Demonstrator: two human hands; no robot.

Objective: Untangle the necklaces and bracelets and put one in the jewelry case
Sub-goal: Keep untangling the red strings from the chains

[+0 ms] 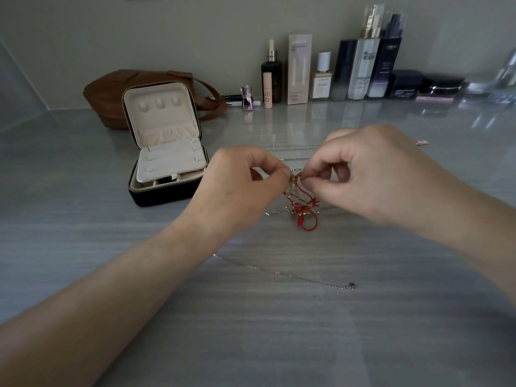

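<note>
Both hands are drawn close together over the middle of the grey table [279, 336], working at the same knot. The left hand [240, 188] has thumb and forefinger pinched on the top of a tangle of red cord [305, 209], and the right hand [371, 174] pinches the same tangle from the other side, so the fingertips nearly meet. The red cord hangs from the pinch down to the table, with small gold-coloured bits and thin silver strands caught in it. A fine silver chain [296, 275] lies loose on the near side, running right to a little clasp end. More silver chain [290, 146] stretches across the table just beyond the hands. To the left stands the jewelry case [164, 194], open, its pale lid upright and a pale insert panel propped in its base; no jewellery shows inside. A brown bag [109, 93] sits behind it against the wall. Along the far wall to the right is a row of cosmetic bottles [360, 68] and jars.
</note>
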